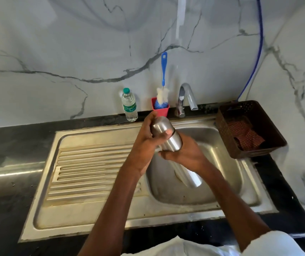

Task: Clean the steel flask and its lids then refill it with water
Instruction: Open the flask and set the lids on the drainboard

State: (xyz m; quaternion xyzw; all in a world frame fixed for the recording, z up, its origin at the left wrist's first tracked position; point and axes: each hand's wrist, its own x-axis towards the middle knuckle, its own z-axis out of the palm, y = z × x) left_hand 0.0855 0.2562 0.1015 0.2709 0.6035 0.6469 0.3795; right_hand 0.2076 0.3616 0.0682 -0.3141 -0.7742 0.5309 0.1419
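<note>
I hold a steel flask [173, 143] tilted over the sink basin [227, 174], its top pointing away from me toward the wall. My left hand [148, 139] wraps around the domed steel lid [160, 126] at the flask's top end. My right hand [186, 154] grips the flask's body around the middle. The flask's lower end [194, 180] sticks out below my right wrist, above the basin. The tap [186, 98] stands behind the basin with no water visibly running.
A blue-handled bottle brush [163, 80] stands in a red holder [161, 109] beside the tap. A clear plastic water bottle [129, 105] is left of it. A brown basket [247, 126] with a patterned cloth sits right of the sink. The ribbed drainboard [87, 169] lies left.
</note>
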